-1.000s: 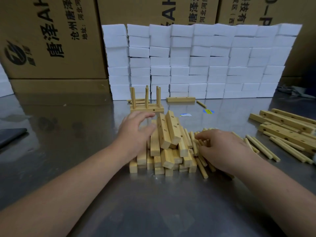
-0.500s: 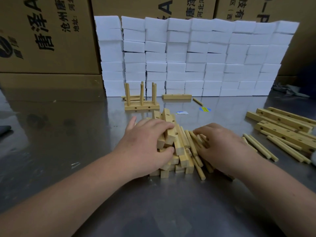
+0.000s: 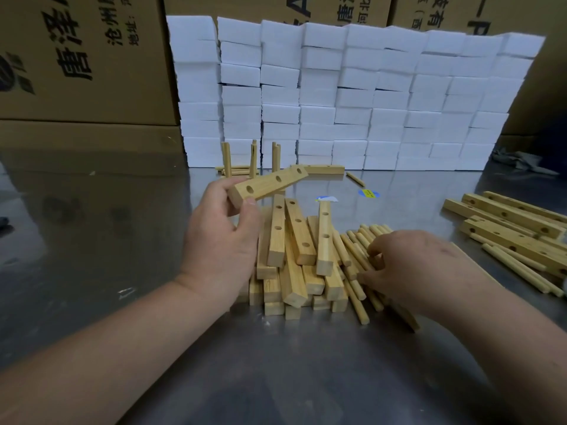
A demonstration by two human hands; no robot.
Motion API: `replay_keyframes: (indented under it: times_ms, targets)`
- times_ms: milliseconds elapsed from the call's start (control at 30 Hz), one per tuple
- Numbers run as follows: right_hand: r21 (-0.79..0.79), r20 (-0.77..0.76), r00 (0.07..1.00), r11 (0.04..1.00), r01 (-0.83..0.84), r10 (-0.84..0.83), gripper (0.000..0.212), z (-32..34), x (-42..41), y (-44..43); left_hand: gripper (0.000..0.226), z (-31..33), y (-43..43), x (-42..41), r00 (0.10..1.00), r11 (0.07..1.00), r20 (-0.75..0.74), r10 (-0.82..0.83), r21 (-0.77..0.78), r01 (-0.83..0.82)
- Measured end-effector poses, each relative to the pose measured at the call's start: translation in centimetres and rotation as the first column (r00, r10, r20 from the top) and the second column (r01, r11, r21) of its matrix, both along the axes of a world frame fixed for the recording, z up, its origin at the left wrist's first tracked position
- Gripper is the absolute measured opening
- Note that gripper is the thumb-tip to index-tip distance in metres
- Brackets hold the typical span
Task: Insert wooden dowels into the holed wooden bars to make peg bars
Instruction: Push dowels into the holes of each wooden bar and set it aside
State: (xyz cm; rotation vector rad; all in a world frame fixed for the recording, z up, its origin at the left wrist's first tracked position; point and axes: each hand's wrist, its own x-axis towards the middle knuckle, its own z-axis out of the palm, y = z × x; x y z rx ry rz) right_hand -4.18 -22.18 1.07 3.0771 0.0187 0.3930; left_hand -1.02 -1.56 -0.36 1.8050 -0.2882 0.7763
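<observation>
A steel tabletop (image 3: 92,271) carries the work. The left hand (image 3: 224,237) is raised beside a pile of holed bars (image 3: 299,240), its thumb and fingers pinching the near end of one holed bar (image 3: 270,184). That bar is clear of the pile. Its long axis runs from 8 o'clock at the hand to 2 o'clock at its free end, with three holes facing up. The loose dowels (image 3: 356,253) lie at about 4 o'clock from the held bar, fanned just beside the pile and pointing roughly 11 to 5 o'clock. The right hand (image 3: 420,265) rests on them with fingers curled among the sticks; whether it has one pinched cannot be told. It is the nearer hand to the dowels, so it would likely carry one toward 10 o'clock, turned upright to meet a hole.
</observation>
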Motion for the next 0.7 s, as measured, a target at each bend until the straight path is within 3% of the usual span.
replay_keyframes:
  times_ms: [200, 367, 500, 600, 700]
  targets:
    - [0.013, 0.013, 0.998, 0.998, 0.053, -0.053, 0.026, 0.2, -0.1, 0.3, 0.021, -0.4, 0.0, 0.2, 0.999, 0.999, 0.019, -0.032, -0.006, 0.032]
    - [0.141, 0.221, 0.972, 0.989, 0.055, -0.086, 0.026, 1.2, -0.6, 0.3, 0.011, -0.2, 0.2, 0.0, 0.998, 0.998, 0.010, -0.054, -0.027, 0.055]
    - [0.190, 0.372, 0.925, 0.970, -0.155, 0.075, 0.026, 1.3, -1.3, 1.0, 0.013, 0.0, 0.4, -0.1, 0.996, 0.996, 0.001, -0.084, -0.018, 0.084]
    - [0.302, 0.381, 0.912, 0.912, -0.278, 0.152, 0.035, 1.3, -2.0, 2.1, 0.017, -0.1, 0.4, -0.2, 0.996, 0.996, 0.014, -0.084, 0.037, 0.084]
    - [0.380, 0.361, 0.904, 0.849, -0.367, 0.229, 0.023, 0.9, -2.4, 2.7, 0.019, -0.2, 0.2, -0.3, 0.997, 0.995, 0.002, -0.076, 0.059, 0.076]
